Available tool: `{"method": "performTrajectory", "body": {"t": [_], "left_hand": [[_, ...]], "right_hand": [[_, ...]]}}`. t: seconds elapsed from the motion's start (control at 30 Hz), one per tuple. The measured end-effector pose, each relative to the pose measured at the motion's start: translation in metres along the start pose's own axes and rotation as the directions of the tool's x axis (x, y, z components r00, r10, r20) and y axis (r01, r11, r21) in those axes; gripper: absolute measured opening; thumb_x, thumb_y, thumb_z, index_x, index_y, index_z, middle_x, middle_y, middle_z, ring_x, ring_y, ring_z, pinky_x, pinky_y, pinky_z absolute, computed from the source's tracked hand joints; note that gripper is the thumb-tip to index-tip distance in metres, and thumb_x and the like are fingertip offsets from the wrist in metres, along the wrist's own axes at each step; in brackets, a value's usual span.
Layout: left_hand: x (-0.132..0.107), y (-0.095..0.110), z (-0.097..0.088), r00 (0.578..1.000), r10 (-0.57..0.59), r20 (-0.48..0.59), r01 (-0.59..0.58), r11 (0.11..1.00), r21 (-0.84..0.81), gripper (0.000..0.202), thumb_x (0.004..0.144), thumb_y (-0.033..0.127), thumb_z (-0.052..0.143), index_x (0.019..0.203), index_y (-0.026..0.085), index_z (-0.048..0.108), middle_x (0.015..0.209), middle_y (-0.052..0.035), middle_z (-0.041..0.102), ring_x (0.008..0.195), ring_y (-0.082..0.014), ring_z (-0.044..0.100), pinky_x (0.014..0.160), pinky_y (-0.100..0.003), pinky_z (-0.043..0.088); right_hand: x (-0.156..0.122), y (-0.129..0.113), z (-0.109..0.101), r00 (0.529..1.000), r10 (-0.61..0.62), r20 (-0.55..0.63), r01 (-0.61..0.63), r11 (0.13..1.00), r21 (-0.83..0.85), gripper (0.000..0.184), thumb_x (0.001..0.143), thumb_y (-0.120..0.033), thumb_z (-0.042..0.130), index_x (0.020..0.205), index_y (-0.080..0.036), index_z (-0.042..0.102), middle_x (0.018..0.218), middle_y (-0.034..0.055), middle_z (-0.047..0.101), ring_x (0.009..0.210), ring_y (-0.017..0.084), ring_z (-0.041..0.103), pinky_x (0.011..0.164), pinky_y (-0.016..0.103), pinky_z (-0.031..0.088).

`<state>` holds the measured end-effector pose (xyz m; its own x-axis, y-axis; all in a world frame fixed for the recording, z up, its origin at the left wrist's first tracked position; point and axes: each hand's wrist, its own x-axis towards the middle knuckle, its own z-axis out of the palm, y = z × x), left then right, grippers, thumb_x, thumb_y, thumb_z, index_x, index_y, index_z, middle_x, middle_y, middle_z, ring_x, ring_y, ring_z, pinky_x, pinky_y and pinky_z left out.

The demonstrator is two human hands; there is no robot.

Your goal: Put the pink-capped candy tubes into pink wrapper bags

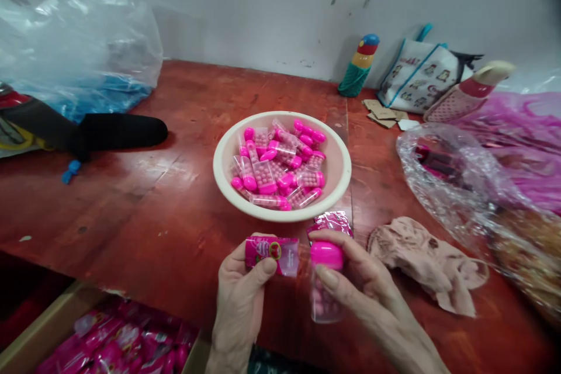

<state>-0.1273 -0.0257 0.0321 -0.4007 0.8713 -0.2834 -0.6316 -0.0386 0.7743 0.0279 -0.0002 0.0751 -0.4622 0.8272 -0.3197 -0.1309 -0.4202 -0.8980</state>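
Observation:
My left hand (243, 292) is closed on a flat pink printed sleeve (274, 254), thumb pressed on its face. Beside it, my right hand (368, 280) grips a clear candy bottle (325, 298) by its bright pink cap; pink round candies show inside. The bottle is upright, apart from the sleeve. Just behind my right fingers, more pink printed wrapping (335, 221) lies on the table. Beyond both hands stands a cream basin (223, 187) with many such pink-capped bottles lying in it at various angles.
Below the red table (153, 210), at lower left, a cardboard box (44, 315) holds pink-wrapped bottles. A crumpled beige cloth (425, 257) and clear plastic bag (447, 175) lie right. Left are a black-handled object (123, 131) and a large plastic bag (87, 41). A colourful bottle (359, 67) stands behind.

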Motion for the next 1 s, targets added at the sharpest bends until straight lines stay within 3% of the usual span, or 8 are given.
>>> {"method": "performTrajectory", "body": {"t": [0.17,0.4,0.7,0.9,1.0], "left_hand": [[-0.007,-0.005,0.007,0.996,-0.032,0.078,0.027,0.997,0.067,0.019,0.056,0.016,0.079,0.074,0.018,0.073,0.065,-0.0021,0.071,0.063,-0.0165,0.064,0.067,-0.028,0.052],[-0.012,-0.014,0.008,0.995,-0.025,0.096,0.012,0.991,0.133,0.019,0.06,0.016,0.077,0.078,0.018,0.074,0.068,-0.0032,0.072,0.062,-0.0157,0.063,0.065,-0.026,0.052],[-0.011,-0.018,0.01,0.96,-0.132,0.245,0.094,0.982,0.164,0.014,0.069,0.012,0.07,0.082,0.017,0.073,0.077,-0.0027,0.072,0.072,-0.0139,0.063,0.072,-0.022,0.048],[-0.006,-0.025,0.014,0.945,-0.197,0.261,0.139,0.964,0.225,0.01,0.075,0.015,0.065,0.084,0.014,0.069,0.076,-0.0037,0.07,0.069,-0.0129,0.06,0.068,-0.023,0.047],[-0.006,-0.027,0.015,0.937,-0.216,0.274,0.145,0.956,0.256,0.012,0.073,0.014,0.066,0.085,0.012,0.066,0.078,-0.0041,0.069,0.071,-0.0134,0.06,0.07,-0.024,0.047]], "right_hand": [[-0.007,0.019,-0.003,0.99,-0.054,-0.129,0.04,0.993,-0.11,0.05,0.082,-0.036,0.057,0.128,-0.025,0.04,0.077,0.0008,0.058,0.063,0.015,0.059,0.055,0.025,0.054],[-0.009,0.024,-0.003,0.99,-0.061,-0.129,0.044,0.99,-0.132,0.028,0.08,-0.036,0.061,0.101,-0.022,0.051,0.069,-0.0033,0.053,0.056,0.009,0.05,0.048,0.019,0.048],[-0.019,0.048,-0.018,0.96,-0.172,-0.221,0.064,0.904,-0.424,0.04,0.083,-0.038,0.056,0.12,-0.024,0.052,0.071,0.0004,0.055,0.057,0.012,0.051,0.047,0.02,0.046],[-0.02,0.047,-0.02,0.985,-0.146,-0.096,0.095,0.909,-0.406,0.039,0.083,-0.033,0.056,0.12,-0.021,0.053,0.061,-0.0034,0.048,0.047,0.009,0.046,0.043,0.02,0.042],[-0.019,0.043,-0.02,0.99,-0.084,-0.114,0.037,0.933,-0.359,0.032,0.081,-0.033,0.058,0.109,-0.019,0.056,0.06,-0.0048,0.047,0.046,0.008,0.045,0.042,0.019,0.039]]}}
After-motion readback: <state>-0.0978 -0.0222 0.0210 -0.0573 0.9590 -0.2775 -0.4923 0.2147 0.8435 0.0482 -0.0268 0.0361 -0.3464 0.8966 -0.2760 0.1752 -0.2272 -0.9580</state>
